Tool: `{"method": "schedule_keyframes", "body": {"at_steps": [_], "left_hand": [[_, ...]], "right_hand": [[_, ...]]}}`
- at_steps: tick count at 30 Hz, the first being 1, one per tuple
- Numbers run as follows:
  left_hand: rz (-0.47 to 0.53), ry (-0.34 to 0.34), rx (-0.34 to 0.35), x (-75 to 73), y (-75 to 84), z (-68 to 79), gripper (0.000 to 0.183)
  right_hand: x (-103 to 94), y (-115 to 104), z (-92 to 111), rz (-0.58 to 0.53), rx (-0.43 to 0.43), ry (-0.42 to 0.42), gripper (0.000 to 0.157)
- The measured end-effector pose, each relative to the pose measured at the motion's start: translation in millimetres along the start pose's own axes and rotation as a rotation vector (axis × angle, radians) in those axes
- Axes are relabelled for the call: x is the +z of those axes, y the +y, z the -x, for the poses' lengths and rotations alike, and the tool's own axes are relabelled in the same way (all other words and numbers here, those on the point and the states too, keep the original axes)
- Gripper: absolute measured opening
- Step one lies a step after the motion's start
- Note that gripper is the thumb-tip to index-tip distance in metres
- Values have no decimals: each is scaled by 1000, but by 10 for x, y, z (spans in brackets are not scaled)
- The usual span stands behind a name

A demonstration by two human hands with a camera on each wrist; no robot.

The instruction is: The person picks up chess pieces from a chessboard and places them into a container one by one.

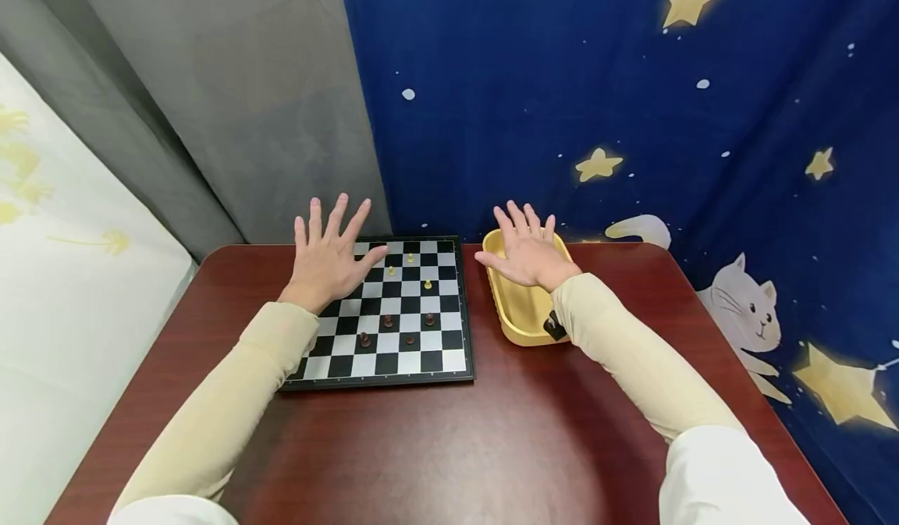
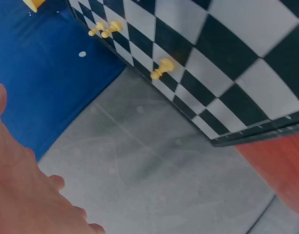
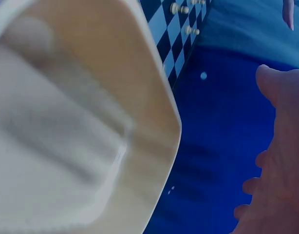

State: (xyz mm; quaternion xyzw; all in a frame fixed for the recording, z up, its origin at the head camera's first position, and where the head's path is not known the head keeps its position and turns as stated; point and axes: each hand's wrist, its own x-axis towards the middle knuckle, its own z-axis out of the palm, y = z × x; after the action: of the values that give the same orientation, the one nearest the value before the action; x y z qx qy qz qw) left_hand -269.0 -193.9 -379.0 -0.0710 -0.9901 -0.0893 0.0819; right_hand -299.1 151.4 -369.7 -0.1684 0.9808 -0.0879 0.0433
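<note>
My left hand point(image 1: 325, 266) is held over the left side of a black-and-white chessboard point(image 1: 413, 363), fingers spread and straight, holding nothing. It hides part of the board's left squares. Three yellow pawns point(image 1: 428, 284) stand toward the board's far side; the left wrist view shows one yellow pawn point(image 2: 162, 68) closer up. Several dark brown chess pieces point(image 1: 388, 321) are on the nearer squares. My right hand point(image 1: 531, 258), also with fingers extended and nothing held, is above a yellow plastic tray point(image 1: 523, 312). In the right wrist view the tray wall point(image 3: 152, 131) fills the left.
The board and tray sit side by side on a reddish-brown table point(image 1: 421, 447), near its far edge. Behind hang a grey curtain point(image 1: 246, 80) and a blue curtain point(image 1: 492, 80) with stars. A small black object point(image 1: 554, 326) is at my right wrist, overlapping the tray's near corner.
</note>
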Motion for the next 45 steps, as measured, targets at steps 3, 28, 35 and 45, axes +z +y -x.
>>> {"method": "schedule_keyframes", "body": {"at_steps": [3,28,35,45], "left_hand": [[3,-4,-11,-26,-55,61,85],[34,-51,7,-14,-567,709,102],[46,-71,21,9,-634,903,108],[63,-155,-8,87,-661,1080,123]], "right_hand": [[11,-50,16,12,-18,-19,99],[264,-459,152,-7,-251,56,90],[337,-588,205,-24,-294,50,78],[463,-749,313,-93,-364,41,66]]}}
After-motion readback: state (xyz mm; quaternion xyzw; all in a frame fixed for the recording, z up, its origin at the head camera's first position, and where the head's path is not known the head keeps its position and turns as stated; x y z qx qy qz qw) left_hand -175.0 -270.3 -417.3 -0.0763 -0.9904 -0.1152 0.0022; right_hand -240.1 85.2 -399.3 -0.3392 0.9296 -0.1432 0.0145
